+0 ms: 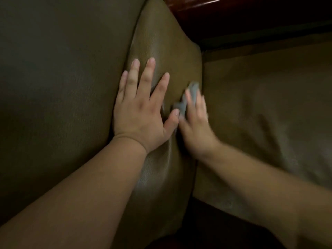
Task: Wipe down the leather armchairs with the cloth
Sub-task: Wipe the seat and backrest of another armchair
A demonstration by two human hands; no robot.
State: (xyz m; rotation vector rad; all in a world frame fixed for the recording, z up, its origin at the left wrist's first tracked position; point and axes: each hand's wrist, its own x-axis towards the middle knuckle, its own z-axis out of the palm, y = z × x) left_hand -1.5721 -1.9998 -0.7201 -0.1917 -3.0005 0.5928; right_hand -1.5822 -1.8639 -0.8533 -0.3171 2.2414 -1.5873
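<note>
The cloth (190, 97), small and grey-blue, lies bunched under the right hand (195, 123), pressed against the olive leather armchair (53, 87) in the crease where a raised cushion (161, 42) meets the flatter panel to that hand's right. The right hand is blurred; its fingers lie over the cloth, and I cannot tell whether they curl round it. Just to its left, thumb nearly touching it, the left hand (142, 106) rests flat on the cushion, fingers straight and spread, holding nothing. Beyond both hands, a dark red wooden frame (233, 8) edges the leather.
</note>
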